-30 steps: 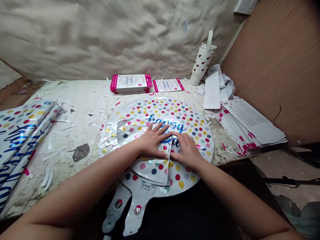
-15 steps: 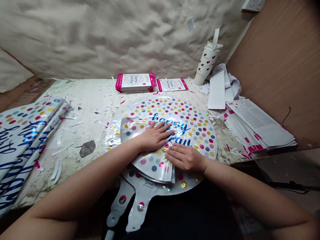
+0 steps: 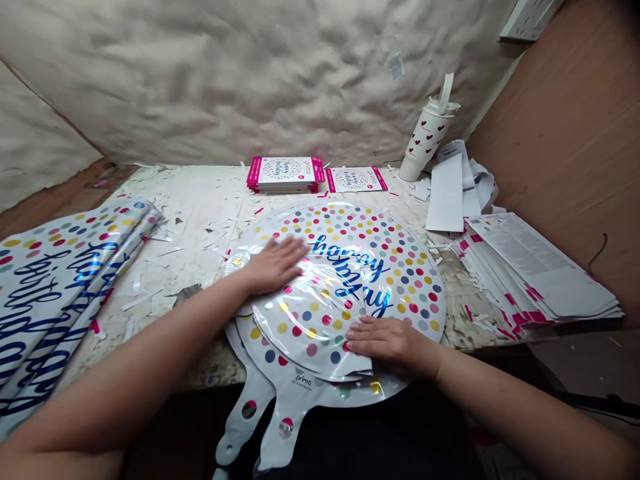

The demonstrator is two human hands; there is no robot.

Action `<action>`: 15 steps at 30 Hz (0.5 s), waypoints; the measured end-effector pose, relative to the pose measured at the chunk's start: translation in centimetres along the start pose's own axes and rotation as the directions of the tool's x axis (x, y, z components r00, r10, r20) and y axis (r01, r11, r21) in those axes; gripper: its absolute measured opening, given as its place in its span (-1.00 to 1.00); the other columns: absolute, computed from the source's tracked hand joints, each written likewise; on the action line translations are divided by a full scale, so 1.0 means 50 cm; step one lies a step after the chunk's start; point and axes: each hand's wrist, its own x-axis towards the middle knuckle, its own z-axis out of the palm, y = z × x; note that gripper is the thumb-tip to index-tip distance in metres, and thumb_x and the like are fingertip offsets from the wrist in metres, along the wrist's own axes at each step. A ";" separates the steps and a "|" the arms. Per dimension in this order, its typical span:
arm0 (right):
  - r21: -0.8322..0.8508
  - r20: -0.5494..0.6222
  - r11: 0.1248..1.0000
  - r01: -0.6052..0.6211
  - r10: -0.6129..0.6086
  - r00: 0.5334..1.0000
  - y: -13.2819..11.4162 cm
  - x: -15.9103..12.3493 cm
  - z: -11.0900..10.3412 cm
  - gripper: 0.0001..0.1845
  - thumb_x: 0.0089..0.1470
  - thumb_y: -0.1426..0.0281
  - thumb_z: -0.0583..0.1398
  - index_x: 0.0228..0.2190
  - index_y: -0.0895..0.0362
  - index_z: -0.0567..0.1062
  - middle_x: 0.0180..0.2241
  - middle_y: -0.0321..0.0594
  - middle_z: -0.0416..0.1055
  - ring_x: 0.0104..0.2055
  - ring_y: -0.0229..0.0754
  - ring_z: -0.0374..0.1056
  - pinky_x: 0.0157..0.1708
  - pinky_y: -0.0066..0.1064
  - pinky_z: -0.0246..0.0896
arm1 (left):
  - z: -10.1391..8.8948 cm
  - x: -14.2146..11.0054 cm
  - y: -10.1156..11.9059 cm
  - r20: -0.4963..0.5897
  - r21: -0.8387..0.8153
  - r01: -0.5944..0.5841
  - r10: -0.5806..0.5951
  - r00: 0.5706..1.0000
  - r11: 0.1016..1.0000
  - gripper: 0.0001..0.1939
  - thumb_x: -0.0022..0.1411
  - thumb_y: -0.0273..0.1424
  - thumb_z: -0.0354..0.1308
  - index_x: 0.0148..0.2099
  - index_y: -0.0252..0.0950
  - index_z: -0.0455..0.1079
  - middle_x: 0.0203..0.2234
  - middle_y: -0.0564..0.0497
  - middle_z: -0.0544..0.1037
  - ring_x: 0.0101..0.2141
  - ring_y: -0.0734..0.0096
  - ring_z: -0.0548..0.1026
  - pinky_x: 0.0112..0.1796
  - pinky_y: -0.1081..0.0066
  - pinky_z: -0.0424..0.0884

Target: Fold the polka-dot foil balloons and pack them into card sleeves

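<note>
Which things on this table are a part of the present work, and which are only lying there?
Likely in the work:
- folded dotted foil, under left hand and right hand
- round foil beneath
- similar foils at left
- pink-edged card stack, similarly dotted

Probably only lying there:
- heart-patterned tumbler
- paper scraps

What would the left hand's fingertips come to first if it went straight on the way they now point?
Probably the blue lettering on the dotted foil balloon, just beyond the left hand; height is unclear, so it might pass above.
</note>
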 end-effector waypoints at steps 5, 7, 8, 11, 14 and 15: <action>0.075 -0.018 0.996 -0.057 0.059 0.998 -0.004 0.006 -0.001 -0.70 0.14 0.44 0.02 -0.11 0.11 0.43 -0.12 -0.15 0.46 0.00 -0.24 0.32 0.10 -0.28 0.10 | -0.026 -0.030 -0.049 -0.213 0.070 0.390 -0.368 0.905 0.918 -0.38 0.31 -0.17 -0.31 0.29 -0.41 -0.12 0.27 -0.21 -0.18 0.24 0.00 -0.26 0.13 -0.02 -0.19; 0.135 -0.031 0.986 -0.095 0.100 0.994 -0.007 0.008 -0.006 -0.74 0.13 0.44 0.04 -0.17 0.09 0.46 -0.14 -0.17 0.47 -0.02 -0.24 0.34 0.08 -0.28 0.13 | -0.027 -0.020 0.016 -0.177 0.058 0.166 -0.153 0.972 0.984 -0.45 0.32 -0.24 -0.30 0.29 -0.35 -0.10 0.27 -0.11 -0.13 0.24 0.16 -0.23 0.16 0.11 -0.19; 0.178 -0.025 0.976 -0.124 0.131 0.991 -0.008 0.008 -0.011 -0.75 0.13 0.44 0.05 -0.19 0.08 0.46 -0.15 -0.18 0.48 -0.03 -0.23 0.34 0.08 -0.27 0.13 | -0.024 -0.014 0.057 -0.112 0.039 -0.012 0.017 0.994 0.999 -0.48 0.33 -0.25 -0.29 0.29 -0.24 -0.10 0.27 -0.01 -0.08 0.25 0.26 -0.19 0.17 0.17 -0.20; 0.321 0.025 0.900 -0.295 0.303 0.953 -0.009 0.012 -0.032 -0.76 0.15 0.38 0.03 -0.26 0.10 0.48 -0.28 -0.22 0.52 -0.19 -0.23 0.43 -0.05 -0.32 0.25 | -0.006 0.006 0.161 -0.020 -0.051 -0.320 0.319 0.947 0.946 -0.49 0.33 -0.25 -0.27 0.30 -0.14 -0.13 0.26 0.07 -0.07 0.25 0.28 -0.19 0.17 0.17 -0.21; 0.382 -0.046 0.795 -0.471 0.525 0.850 -0.002 0.028 -0.054 -0.67 0.18 0.28 -0.03 -0.41 0.14 0.46 -0.49 -0.26 0.45 -0.44 -0.25 0.38 -0.36 -0.44 0.31 | 0.017 0.021 0.201 -0.012 -0.119 -0.303 0.304 0.953 0.946 -0.46 0.33 -0.20 -0.25 0.31 -0.15 -0.18 0.27 0.01 -0.11 0.25 0.17 -0.22 0.15 0.08 -0.18; 0.383 -0.104 0.781 -0.493 0.567 0.817 0.002 0.037 -0.059 -0.66 0.18 0.26 -0.03 -0.44 0.15 0.44 -0.51 -0.26 0.42 -0.46 -0.25 0.35 -0.41 -0.45 0.29 | 0.023 0.025 0.201 -0.003 -0.134 -0.282 0.284 0.959 0.950 -0.43 0.31 -0.16 -0.21 0.31 -0.15 -0.19 0.27 -0.01 -0.13 0.24 0.14 -0.24 0.14 0.05 -0.18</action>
